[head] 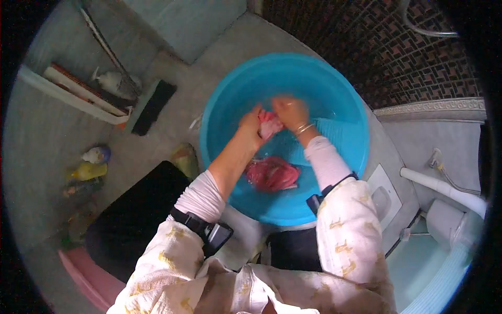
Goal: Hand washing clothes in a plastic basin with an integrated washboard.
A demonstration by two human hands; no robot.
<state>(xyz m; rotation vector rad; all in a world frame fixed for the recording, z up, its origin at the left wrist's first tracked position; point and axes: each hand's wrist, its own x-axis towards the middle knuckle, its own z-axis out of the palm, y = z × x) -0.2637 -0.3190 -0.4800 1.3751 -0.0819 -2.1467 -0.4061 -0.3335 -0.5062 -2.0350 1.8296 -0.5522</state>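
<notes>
A large round blue plastic basin [345, 90] stands on the floor before me, with a ribbed washboard [329, 133] moulded into its right side. Over its middle, my left hand [251, 125] grips a wet-looking pink cloth [270, 127]. My right hand [292, 113], blurred and curled, holds the right edge of the same cloth. A silver-coloured bangle [304, 128] circles my right wrist. Lower in the basin lies a bunched red cloth [272, 174], apart from both hands.
A floor squeegee or broom [153, 108] leans at the left near several bottles [90, 170]. A pink tub [90, 278] sits lower left. To the right are a white floor fixture [382, 196], a white pipe [443, 188] and a pale blue tub [435, 286]. Tiled wall [423, 66] rises behind.
</notes>
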